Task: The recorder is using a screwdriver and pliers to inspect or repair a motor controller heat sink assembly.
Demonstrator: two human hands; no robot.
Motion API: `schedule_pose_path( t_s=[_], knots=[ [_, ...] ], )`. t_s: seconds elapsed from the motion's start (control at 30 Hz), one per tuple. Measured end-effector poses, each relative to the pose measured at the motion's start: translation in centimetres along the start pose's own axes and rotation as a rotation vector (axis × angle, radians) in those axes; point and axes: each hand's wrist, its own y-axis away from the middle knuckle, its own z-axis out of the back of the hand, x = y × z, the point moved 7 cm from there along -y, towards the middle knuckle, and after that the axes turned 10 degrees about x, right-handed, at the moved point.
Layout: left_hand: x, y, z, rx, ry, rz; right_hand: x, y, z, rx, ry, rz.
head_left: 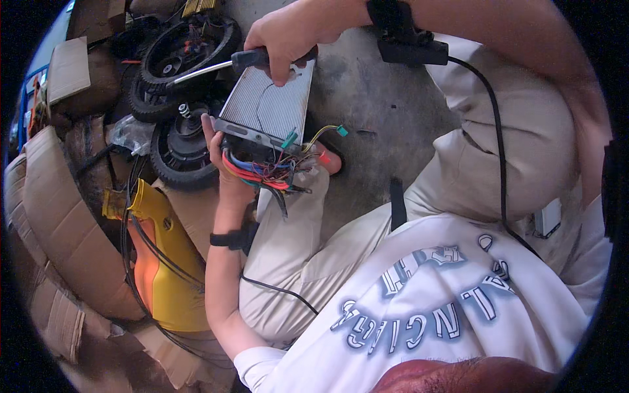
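My right hand (285, 42) is closed round the black handle of a screwdriver (249, 60), its silver shank pointing left and down past the upper edge of a ribbed silver metal box (265, 95). My left hand (223, 154) grips that box from the left at its lower end, fingers along the side. A bundle of red, blue and black wires (255, 170) hangs from the box's lower end, with green connectors (341, 130) and a red one (324, 158) among thinner wires. The box is held above my lap and legs.
Black tyred wheels (173, 170) lie at upper left beside a plastic bag (131, 134). Cardboard (62, 209) covers the left side. A yellow and orange panel (167, 268) lies under black cables left of my arm. Grey concrete floor (373, 118) shows ahead; a pale object (545, 219) is at right.
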Motion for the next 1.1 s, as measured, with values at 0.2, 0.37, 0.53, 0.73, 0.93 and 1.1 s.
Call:
schedule_pose_path(
  t_s=[0.2, 0.37, 0.53, 0.73, 0.93, 1.1],
  knots=[
    [-0.7, -0.3, -0.2, 0.023, -0.012, 0.025, -1.6, 0.2, -0.5, 0.05, -0.041, 0.06],
    [-1.2, -1.3, 0.0, -0.017, -0.015, 0.048, -2.2, -1.3, -1.1, 0.092, -0.035, 0.12],
    [-0.2, -1.1, 1.1, -0.01, -0.077, 0.194, -1.4, -1.2, -1.3, 0.112, 0.038, 0.018],
    [-1.3, -4.1, 0.2, -0.099, 0.14, 0.223, -6.3, -4.1, -0.4, -0.032, 0.166, -0.089],
    [1.4, -3.6, 0.5, -0.156, 0.14, 0.322, -4.1, -2.7, 0.1, -0.205, 0.118, -0.057],
    [1.5, -3.8, 1.0, -0.206, 0.07, 0.404, -2.9, -2.4, 0.9, -0.317, 0.088, 0.01]
  ],
)
